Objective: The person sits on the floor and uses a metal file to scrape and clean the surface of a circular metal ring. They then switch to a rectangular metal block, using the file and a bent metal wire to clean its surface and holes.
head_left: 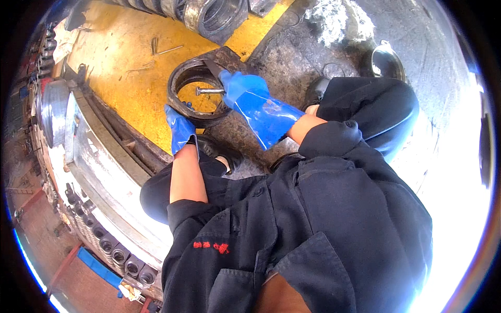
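A thick, dark metal ring point(176, 78) with a squared block at its far right side stands low in front of me, over the edge of the yellow floor. My left hand point(180, 128), in a blue rubber glove, is closed on the near left wall of the ring, with blue fingertips showing inside the bore. My right hand point(244, 93), also gloved in blue, is closed at the ring's right rim. From its fist a bolt-like metal rod point(210, 91) points left over the opening. A flat dark blade point(213, 68) also sticks out above the fist; whether it joins the rod is hidden.
Several metal rings point(209, 18) lie in a row at the far edge. Bent wire rods point(168, 50) lie on the yellow floor. White rags point(334, 21) and another ring point(387, 61) are at the far right. A metal bench edge point(107, 151) with sockets point(120, 254) runs along my left.
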`<state>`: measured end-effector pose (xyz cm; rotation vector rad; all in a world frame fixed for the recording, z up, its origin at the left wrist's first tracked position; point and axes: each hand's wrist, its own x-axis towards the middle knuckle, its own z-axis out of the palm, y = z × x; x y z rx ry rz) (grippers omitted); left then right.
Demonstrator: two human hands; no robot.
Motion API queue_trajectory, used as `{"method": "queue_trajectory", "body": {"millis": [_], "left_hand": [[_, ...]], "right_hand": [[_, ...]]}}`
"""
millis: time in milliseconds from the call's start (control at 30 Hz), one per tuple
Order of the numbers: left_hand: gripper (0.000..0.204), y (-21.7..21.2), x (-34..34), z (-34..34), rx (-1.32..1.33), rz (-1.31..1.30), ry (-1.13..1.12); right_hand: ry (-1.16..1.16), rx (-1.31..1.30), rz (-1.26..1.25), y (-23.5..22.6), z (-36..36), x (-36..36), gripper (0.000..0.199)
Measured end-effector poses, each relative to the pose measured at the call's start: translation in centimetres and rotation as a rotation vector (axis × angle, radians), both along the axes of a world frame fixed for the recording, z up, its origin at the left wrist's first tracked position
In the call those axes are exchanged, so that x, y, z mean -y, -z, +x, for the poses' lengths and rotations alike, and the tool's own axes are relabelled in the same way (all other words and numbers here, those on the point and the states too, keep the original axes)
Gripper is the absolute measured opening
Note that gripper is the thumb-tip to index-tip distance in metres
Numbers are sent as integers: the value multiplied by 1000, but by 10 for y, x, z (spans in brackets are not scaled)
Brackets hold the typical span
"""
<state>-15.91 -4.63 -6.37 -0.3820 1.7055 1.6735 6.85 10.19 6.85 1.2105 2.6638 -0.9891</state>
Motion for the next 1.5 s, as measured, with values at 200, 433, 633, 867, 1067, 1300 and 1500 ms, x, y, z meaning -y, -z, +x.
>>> {"method": "queue_trajectory", "body": {"millis": [200,433,633,867,1067,1300,1500], "left_hand": [[62,4,-2,3,-73,10,32],[62,-21,0,12,2,-35,-127],[55,-36,-4,23,-11,27,-79],[55,-79,-20,51,-9,112,-12],[63,-94,-12,47,14,79,-35],[56,-78,-17,41,92,93,-93],[57,-74,-15,41,101,69,-79]], "right_hand": [[-19,-97,-29,26,1,-68,31],[-128,50,-43,-29,-35,-80,31],[-261,206,-44,-27,-59,-137,35],[-324,271,59,-3,-81,-161,36],[-139,218,-87,-76,-81,-106,38],[-50,344,-219,-20,-62,-155,38],[6,244,-135,-17,-60,-148,39]]}}
